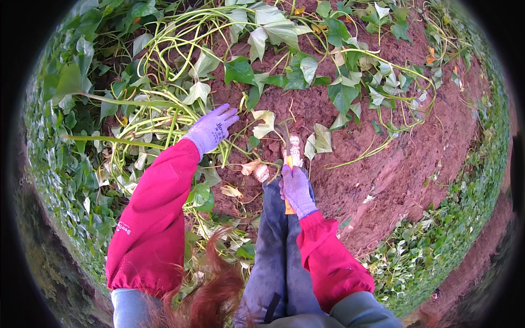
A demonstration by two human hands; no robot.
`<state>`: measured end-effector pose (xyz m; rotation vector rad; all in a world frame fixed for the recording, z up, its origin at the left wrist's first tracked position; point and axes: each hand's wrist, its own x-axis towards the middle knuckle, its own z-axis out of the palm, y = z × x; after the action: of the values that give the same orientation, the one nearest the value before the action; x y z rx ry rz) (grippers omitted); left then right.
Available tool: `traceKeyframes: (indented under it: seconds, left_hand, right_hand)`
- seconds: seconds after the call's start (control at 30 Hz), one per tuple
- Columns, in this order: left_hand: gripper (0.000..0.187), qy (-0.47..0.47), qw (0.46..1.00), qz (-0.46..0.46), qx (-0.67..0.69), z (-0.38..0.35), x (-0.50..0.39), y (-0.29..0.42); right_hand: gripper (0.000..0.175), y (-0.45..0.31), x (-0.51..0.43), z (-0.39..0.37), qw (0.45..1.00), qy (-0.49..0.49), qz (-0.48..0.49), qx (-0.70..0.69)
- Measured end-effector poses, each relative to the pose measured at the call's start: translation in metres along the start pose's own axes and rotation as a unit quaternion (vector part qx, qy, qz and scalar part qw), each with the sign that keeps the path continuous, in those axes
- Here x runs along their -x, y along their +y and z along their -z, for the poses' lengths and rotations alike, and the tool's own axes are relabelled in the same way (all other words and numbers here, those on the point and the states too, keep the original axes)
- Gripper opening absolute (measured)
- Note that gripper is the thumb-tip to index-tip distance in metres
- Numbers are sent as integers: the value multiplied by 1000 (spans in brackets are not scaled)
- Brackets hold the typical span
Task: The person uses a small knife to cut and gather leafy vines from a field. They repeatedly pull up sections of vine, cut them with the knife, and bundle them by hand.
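Note:
My left hand (213, 128), in a light purple glove bearing writing, is stretched out with its fingers extended. It lies against a bundle of green vine stems (174, 119), probably sweet potato; what is beneath the palm is hidden. In my right hand (296, 189), also gloved, is the orange handle (290, 208) of a sickle. Its dark, narrow blade (286, 137) points away from me over the soil, close to my right shoe (294, 149). A pale, curled leaf (264, 124) hangs just left of the blade.
Reddish-brown bare soil (352, 197) stretches to the right. Loose leafy vines (348, 90) lie across the ground ahead, one long stem looping right. Dense foliage (65, 164) fills the left side. My left shoe (261, 173) stands among dry leaves, and more low plants (414, 250) grow at lower right.

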<state>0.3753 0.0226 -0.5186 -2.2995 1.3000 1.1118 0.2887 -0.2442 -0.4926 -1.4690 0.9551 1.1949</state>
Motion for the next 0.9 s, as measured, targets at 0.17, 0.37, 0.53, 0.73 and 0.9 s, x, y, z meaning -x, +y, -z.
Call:
traceKeyframes:
  seconds: [0.17,0.37,0.53,0.73,0.9]
  left_hand:
    - [47,114,991,0,63,-28,-62,3]
    - [35,90,986,69,120,-52,-132,10]
    - [22,-159,986,0,50,-20,-121,27]
    - [19,-19,994,41,98,44,-90,74]
    - [17,-123,989,13,79,92,-34,85]
  right_hand:
    - [27,4,2,3,1000,-12,17,8]
    - [26,16,-18,15,996,-43,28,73]
    - [25,28,-50,12,975,0,134,175]
    - [25,27,-17,11,995,29,79,59]
    - [27,17,36,48,990,41,54,-120]
